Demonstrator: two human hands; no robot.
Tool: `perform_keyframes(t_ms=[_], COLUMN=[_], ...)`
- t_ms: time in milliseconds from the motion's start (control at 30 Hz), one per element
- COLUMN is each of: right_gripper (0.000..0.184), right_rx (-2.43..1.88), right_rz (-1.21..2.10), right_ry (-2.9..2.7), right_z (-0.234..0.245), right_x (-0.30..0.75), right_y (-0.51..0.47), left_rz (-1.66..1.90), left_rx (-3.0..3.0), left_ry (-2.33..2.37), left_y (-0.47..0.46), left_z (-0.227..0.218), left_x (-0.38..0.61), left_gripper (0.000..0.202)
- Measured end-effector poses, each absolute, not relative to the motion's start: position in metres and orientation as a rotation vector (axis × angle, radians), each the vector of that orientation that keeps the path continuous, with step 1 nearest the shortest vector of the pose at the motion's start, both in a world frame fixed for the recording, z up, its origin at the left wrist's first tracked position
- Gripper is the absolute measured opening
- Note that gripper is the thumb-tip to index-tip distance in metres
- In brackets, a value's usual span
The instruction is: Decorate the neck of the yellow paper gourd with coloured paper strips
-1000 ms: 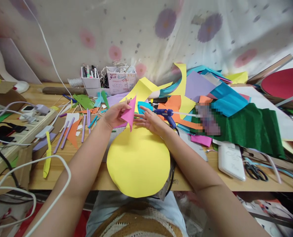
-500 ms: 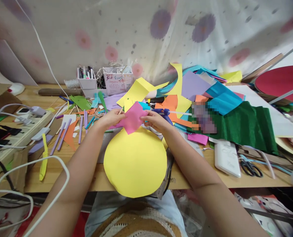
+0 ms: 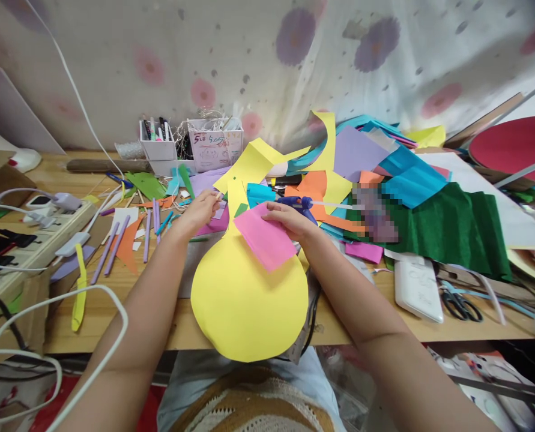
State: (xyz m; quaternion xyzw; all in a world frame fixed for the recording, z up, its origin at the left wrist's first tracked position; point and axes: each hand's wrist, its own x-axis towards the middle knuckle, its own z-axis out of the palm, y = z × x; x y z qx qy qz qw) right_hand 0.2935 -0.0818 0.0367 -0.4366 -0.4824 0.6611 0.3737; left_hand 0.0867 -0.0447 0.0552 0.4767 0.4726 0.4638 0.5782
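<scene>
**Q:** State the position of the pink sheet (image 3: 269, 243).
**A:** Above the far right part of the rounded yellow sheet (image 3: 249, 306), overlapping it in view. Contact between the two cannot be confirmed.

**Q:** Report each grip.
**A:** Right grip (image 3: 289, 220): thumb and fingers pinch the far edge of the pink sheet. Left grip (image 3: 203, 211): fingertips drawn together on a thin pale item (image 3: 218, 196), too small to identify.

**Q:** What is complete?
**A:** The yellow sheet has its rounded outline and reaches over the near edge of the tabletop (image 3: 177, 330). The pink sheet has straight edges.

**Q:** What is open?
**A:** The pink sheet is in hand, not set down; no join to the yellow sheet is visible. The blue glue gun (image 3: 301, 204) lies near the right grip, unheld. The scissors (image 3: 462, 305) lie well apart at the right, also unheld.
</scene>
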Motion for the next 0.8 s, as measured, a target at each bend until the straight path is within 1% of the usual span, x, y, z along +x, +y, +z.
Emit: perform_keyframes(t_ms=[67, 133, 200, 267, 367, 500, 700, 800], right_gripper=[0.017, 0.018, 0.019, 0.021, 0.027, 0.032, 0.032, 0.031], right_rx=[-1.152, -1.162, -1.116, -1.062, -1.021, -1.049, -1.122, -1.134], right_rz=[1.65, 1.555, 1.497, 1.492, 1.518, 1.493, 1.272, 1.237], right_ry=[-1.292, -1.371, -1.437, -1.486, -1.514, -1.567, -1.64, -1.596], right_z=[0.034, 0.029, 0.024, 0.021, 0.021, 0.022, 0.023, 0.026], right_x=[0.294, 0.293, 0.291, 0.289, 0.288, 0.289, 0.289, 0.286], right_y=[-0.082, -0.081, -0.079, -0.079, -0.079, -0.077, -0.071, -0.071], left_rz=[1.041, 1.083, 1.132, 1.1, 1.041, 0.966, 0.952, 0.936], left_rx=[1.229, 1.333, 1.422, 1.513, 1.638, 1.734, 1.819, 1.809], left_ry=[1.139, 1.178, 1.164, 1.132, 1.086, 1.092, 1.11, 1.108], left_y=[-0.051, -0.058, -0.064, -0.069, -0.07, -0.064, -0.061, -0.062], left_z=[0.055, 0.052, 0.047, 0.042, 0.037, 0.031, 0.021, 0.022], left_x=[0.094, 0.102, 0.108, 0.112, 0.115, 0.114, 0.114, 0.114], left_gripper=[0.015, 0.009, 0.006, 0.005, 0.007, 0.015, 0.02, 0.021])
